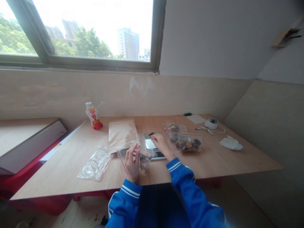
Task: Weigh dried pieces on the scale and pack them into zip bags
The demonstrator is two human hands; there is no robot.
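Note:
My left hand (132, 163) is closed on a clear zip bag (148, 154) with a red seal strip, near the table's front. My right hand (161, 142) reaches over a small flat scale (149, 144), its fingertips on a dark brown dried piece (151, 134) at the far end of the scale. The bag partly covers the scale's near left corner. Something dark and narrow (122, 151) lies by my left fingers, mostly hidden by plastic. Right of the scale rest clear zip bags (188, 144) filled with brown and black dried pieces.
A brown paper bag (122, 133) lies behind my left hand, with empty clear bags (96, 164) to its left. A red-and-white bottle (93, 116) stands at the back left. Farther right are a white dome camera (211, 123) with cable, a crumpled tissue (231, 143) and white paper (196, 118).

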